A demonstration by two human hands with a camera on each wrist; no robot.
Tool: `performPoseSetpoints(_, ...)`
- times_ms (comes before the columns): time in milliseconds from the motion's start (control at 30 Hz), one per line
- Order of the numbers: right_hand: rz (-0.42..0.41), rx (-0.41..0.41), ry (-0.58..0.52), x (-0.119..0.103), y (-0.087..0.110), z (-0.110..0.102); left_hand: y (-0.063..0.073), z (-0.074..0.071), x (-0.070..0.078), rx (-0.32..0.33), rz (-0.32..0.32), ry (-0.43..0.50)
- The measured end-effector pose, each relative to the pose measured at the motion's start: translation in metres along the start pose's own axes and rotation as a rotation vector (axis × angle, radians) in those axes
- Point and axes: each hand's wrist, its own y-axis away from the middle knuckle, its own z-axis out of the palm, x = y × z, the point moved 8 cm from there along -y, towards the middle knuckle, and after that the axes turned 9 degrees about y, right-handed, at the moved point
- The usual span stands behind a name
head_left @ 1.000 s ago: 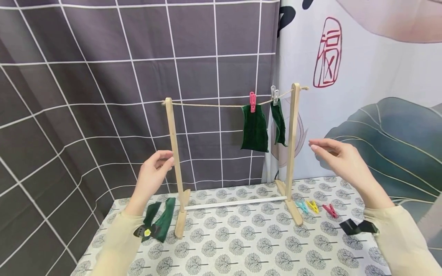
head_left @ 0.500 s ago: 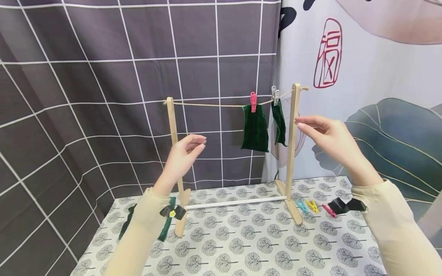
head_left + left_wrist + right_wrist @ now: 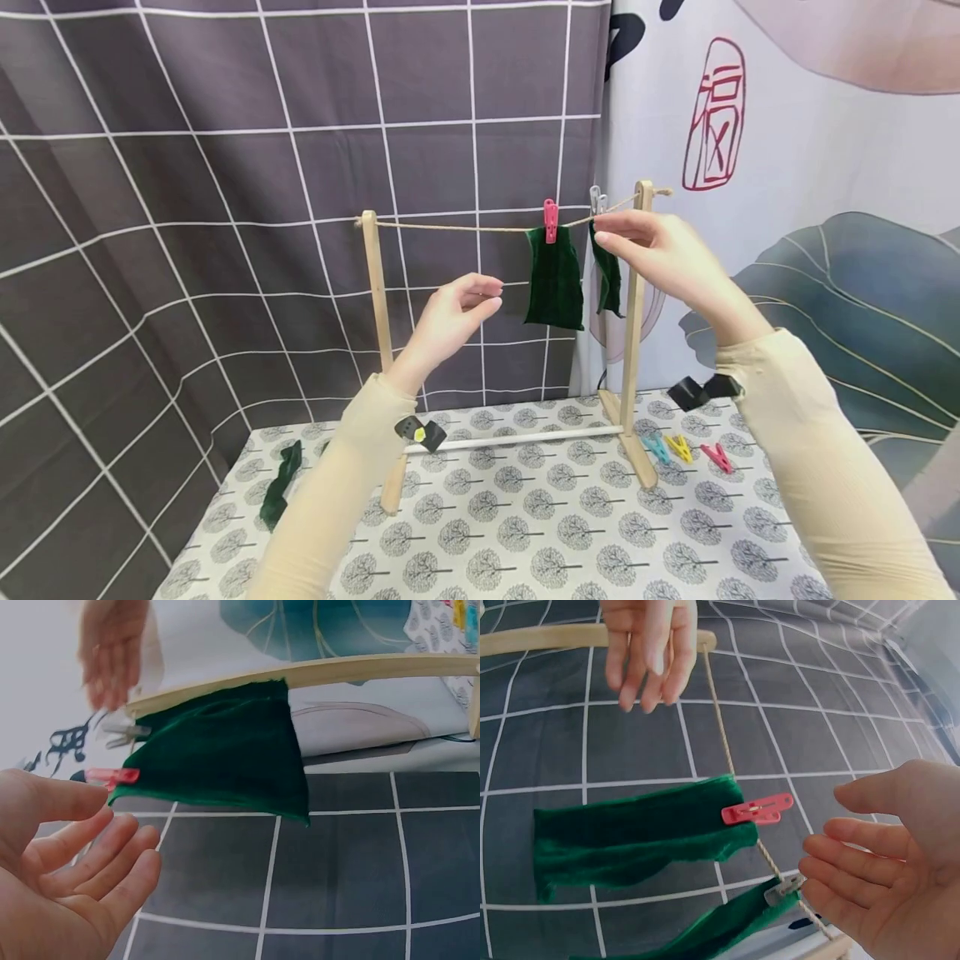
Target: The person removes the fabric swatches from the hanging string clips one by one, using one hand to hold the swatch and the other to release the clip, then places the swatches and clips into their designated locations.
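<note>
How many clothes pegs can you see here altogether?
5: a pink peg and a white peg clipped on the string, plus teal, yellow and red pegs lying on the table. More may be hidden.

The right hand (image 3: 660, 250) partly hides the white peg (image 3: 596, 198).

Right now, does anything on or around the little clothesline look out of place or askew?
One thing: a dark green cloth strip lies crumpled on the table's left edge, while two like it hang pegged on the string. Three loose pegs lie by the right post's foot. Both hands hold nothing.
</note>
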Motion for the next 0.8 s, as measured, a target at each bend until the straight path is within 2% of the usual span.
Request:
performPoseSetpoints(300, 0.038, -0.056, -0.070, -0.007, -0.028, 0.010, -0.020, 0.013, 0.001, 0.004, -0.007, -0.020)
performPoseSetpoints(600, 0.072, -0.083, -0.076, -0.010, -0.051, 0.021, -0.041, 0.023, -0.016, 0.039, -0.086, 0.036)
performPoseSetpoints(800, 0.110, -0.107, -0.094, -0.009, -0.063, 0.024, -0.050, 0.028, -0.012, 0.049, -0.068, 0.048)
